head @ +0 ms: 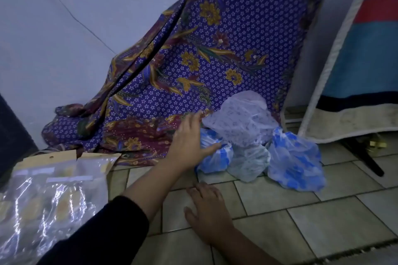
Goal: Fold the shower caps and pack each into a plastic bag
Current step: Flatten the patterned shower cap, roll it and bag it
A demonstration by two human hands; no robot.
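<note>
Several crumpled plastic shower caps lie in a heap on the tiled floor: a pale one with small prints (241, 118) on top, a white-and-blue one (217, 157) at the left, a pale one (249, 161) in the middle and a blue-flowered one (295, 163) at the right. My left hand (189, 142) reaches out with straight fingers, its fingertips at the left edge of the heap, touching the white-and-blue cap. My right hand (206, 208) rests flat on the floor in front of the heap, holding nothing. A stack of clear plastic bags with card headers (49, 191) lies at the lower left.
A purple floral cloth (193, 66) drapes over something against the white wall behind the caps. A blue, red and cream mattress (361, 60) leans at the right, with dark legs (370, 157) under it. A rug edge (366, 251) shows at the bottom right.
</note>
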